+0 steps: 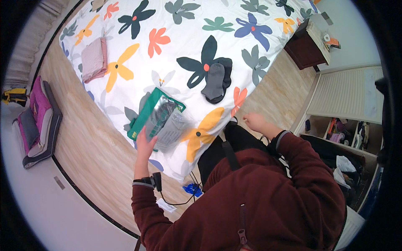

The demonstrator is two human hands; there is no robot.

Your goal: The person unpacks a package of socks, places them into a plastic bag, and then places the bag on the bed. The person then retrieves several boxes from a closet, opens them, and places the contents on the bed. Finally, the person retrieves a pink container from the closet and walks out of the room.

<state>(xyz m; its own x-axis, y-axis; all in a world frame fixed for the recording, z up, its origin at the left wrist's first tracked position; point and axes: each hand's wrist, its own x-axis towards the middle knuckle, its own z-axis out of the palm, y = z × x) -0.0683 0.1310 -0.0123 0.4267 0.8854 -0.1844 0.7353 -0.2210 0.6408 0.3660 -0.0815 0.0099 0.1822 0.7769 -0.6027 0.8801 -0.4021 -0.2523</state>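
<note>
On the near part of the bed lies a flat package [161,111], green along one side with a clear plastic front and something dark inside. My left hand [145,144] grips its near edge, thumb over the plastic and fingers at the green side. Clear crinkled plastic [171,131] with a pale printed panel covers its near right part. My right hand [254,121] hangs beyond the bed's right edge, fingers loosely bent and apart, holding nothing. A pair of grey and black socks [215,81] lies on the bed to the right of the package.
Folded pink cloth [94,60] lies on the flowered bed cover [184,54] at left. A purple and grey floor seat [39,121] stands by the left wall. At right are a dark red nightstand [307,46] and an open drawer [331,125] with small items. Cables and a blue item [192,189] lie near my feet.
</note>
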